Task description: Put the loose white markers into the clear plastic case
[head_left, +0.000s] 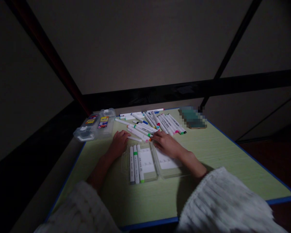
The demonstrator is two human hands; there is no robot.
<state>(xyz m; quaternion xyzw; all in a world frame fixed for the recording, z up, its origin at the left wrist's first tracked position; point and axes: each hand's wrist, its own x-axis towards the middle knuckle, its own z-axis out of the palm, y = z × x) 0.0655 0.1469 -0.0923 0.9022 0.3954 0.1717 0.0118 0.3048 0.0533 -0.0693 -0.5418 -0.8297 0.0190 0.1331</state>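
My left hand (120, 141) is closed, its fingertips at the left end of a white marker (134, 139) that points right. Across from it, my right hand (166, 144) has its fingers bent together at the coloured ends of several loose markers (138, 132); what lies under these fingertips is hidden. Below the hands lies an opened clear plastic case (158, 173). Three white markers (135, 164) stand side by side in its left half, one with a green band and one with a lime end. My right forearm partly covers the right half.
More white markers (169, 124) with coloured ends spread across the back of the table (215, 161). Clear cases with labels (103, 123) stand at the back left. A blurred phone-like object (192, 117) lies at the back right. Behind the table rises a wall (145, 48).
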